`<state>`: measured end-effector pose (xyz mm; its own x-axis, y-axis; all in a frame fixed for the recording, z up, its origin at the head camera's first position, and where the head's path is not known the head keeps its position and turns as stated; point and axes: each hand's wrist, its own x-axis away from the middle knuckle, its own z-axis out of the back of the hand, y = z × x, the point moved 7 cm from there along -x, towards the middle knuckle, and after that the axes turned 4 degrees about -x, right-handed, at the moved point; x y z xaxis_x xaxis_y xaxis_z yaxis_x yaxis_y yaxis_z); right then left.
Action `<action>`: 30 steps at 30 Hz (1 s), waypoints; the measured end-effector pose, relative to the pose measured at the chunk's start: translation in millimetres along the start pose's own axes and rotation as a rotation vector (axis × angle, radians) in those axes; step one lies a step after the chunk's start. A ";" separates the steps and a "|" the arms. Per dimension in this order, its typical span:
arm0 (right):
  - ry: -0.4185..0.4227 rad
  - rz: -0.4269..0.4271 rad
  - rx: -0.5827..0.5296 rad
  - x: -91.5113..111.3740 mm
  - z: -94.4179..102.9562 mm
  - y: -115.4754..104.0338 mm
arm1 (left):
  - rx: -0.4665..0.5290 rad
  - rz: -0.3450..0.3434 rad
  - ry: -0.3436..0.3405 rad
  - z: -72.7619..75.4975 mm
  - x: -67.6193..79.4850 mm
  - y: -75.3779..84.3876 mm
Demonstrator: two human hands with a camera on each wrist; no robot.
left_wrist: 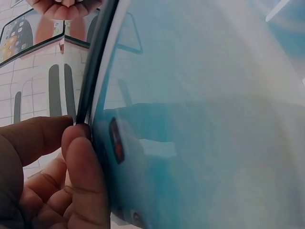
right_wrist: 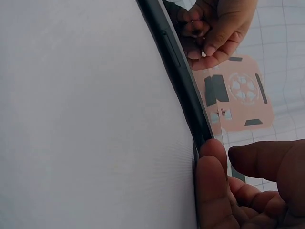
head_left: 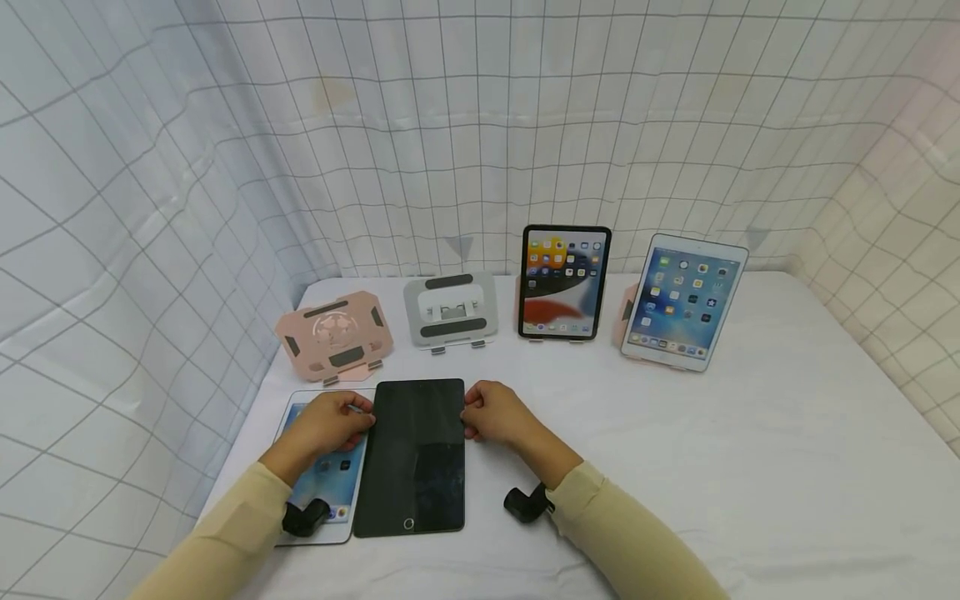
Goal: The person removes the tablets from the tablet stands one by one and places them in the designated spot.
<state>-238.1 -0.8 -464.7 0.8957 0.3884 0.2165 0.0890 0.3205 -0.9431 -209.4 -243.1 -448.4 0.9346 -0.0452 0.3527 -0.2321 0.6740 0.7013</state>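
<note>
A black tablet (head_left: 412,442) with a dark screen is between my two hands, its round home button toward me. My left hand (head_left: 333,421) pinches its left edge; in the left wrist view the thumb and fingertips (left_wrist: 86,167) meet at the dark rim. On the opposite edge my right hand (head_left: 495,412) holds with curled fingers, and the right wrist view shows fingertips (right_wrist: 212,176) against the side. Whether the tablet touches the cloth I cannot tell. Under my left hand and forearm lies a white tablet (head_left: 322,483) with a lit blue screen, partly covered.
Behind my hands stand a pink tablet stand (head_left: 337,333) and a grey one (head_left: 450,308). Farther right, a black-framed tablet (head_left: 562,283) and a white tablet (head_left: 682,300) lean on pink stands. White cloth (head_left: 675,467) covers the table; gridded curtains (head_left: 480,142) surround it.
</note>
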 end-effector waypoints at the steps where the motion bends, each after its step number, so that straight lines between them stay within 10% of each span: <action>1: -0.007 -0.002 0.002 -0.3 0.2 0.1 | -0.003 0.004 0.003 0.0 -0.2 0.0; 22: -0.045 -0.027 0.006 4.5 2.5 1.8 | 0.008 0.022 -0.034 1.1 0.8 1.2; 30: 0.050 0.083 -0.072 7.2 29.7 -3.9 | -0.021 -0.099 -0.076 7.9 -3.9 20.8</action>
<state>-244.9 26.4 -452.0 0.9217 0.3670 0.1255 0.0427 0.2254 -0.9733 -220.0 -234.8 -430.4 0.9295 -0.1672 0.3287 -0.1332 0.6790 0.7220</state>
